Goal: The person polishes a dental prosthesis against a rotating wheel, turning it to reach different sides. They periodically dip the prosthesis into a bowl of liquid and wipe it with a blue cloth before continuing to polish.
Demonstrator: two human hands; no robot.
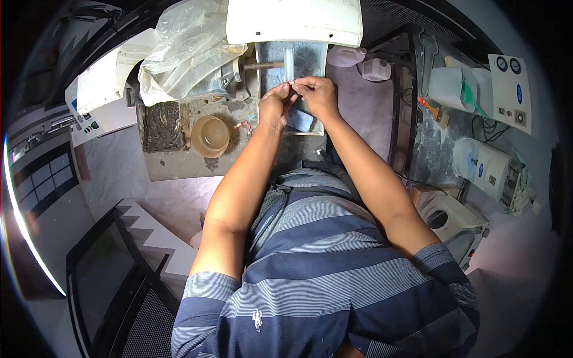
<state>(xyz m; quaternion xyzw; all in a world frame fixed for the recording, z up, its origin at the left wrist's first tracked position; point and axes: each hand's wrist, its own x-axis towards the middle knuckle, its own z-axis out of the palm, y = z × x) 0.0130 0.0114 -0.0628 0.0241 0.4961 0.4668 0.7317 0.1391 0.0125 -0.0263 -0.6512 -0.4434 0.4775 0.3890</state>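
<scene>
Both hands meet over a blue-grey tray, just below a pale upright wheel on a brown shaft. My left hand has its fingers pinched together beside the wheel's lower edge. My right hand is closed too, its fingertips meeting those of the left. A tiny pale thing shows between the fingertips, too small to name. Whether it touches the wheel I cannot tell. Below the hands, a blue cloth lies in the tray.
A white cover overhangs the tray. Left are a plastic-wrapped machine, a brown bowl and a box of dark material. Right are jugs, a brush and a white container.
</scene>
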